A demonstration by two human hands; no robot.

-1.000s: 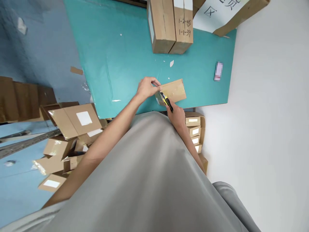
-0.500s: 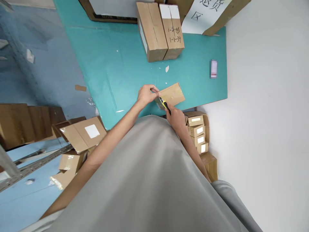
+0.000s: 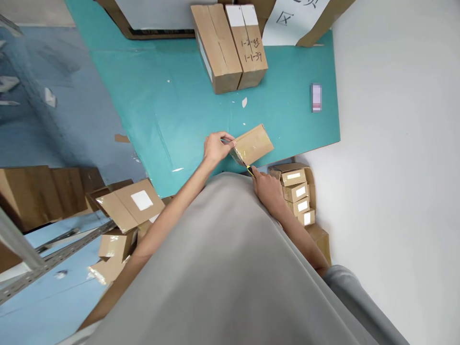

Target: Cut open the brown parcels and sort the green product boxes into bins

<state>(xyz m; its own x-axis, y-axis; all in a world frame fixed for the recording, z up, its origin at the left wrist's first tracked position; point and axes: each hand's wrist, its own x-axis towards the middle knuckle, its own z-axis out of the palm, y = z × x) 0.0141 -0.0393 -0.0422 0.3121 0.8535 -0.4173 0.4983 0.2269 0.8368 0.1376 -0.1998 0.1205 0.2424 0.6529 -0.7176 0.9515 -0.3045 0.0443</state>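
A small taped cardboard box point(image 3: 254, 144) lies at an angle near the front edge of the green-topped table. With thumb and fingers, my left hand point(image 3: 216, 147) grips its upper left corner. My right hand point(image 3: 268, 190) is wrapped round a yellow and black utility knife point(image 3: 249, 169), just in front of the box. The knife's tip is at the box's lower left end, by the near corner; whether the blade touches the cardboard is too small to tell.
Two closed cartons point(image 3: 230, 52) stand at the back of the table point(image 3: 151, 91), beside a paper sign point(image 3: 291, 21). A blurred small item point(image 3: 316, 98) lies at the right. Below right is an open carton of small boxes point(image 3: 296, 191); at left, more boxes point(image 3: 131, 203) and a metal rack point(image 3: 53, 261).
My right hand has drawn the utility knife towards me and slightly right, along the box's left end. My left hand stays on the corner. The whole view has shifted a little.
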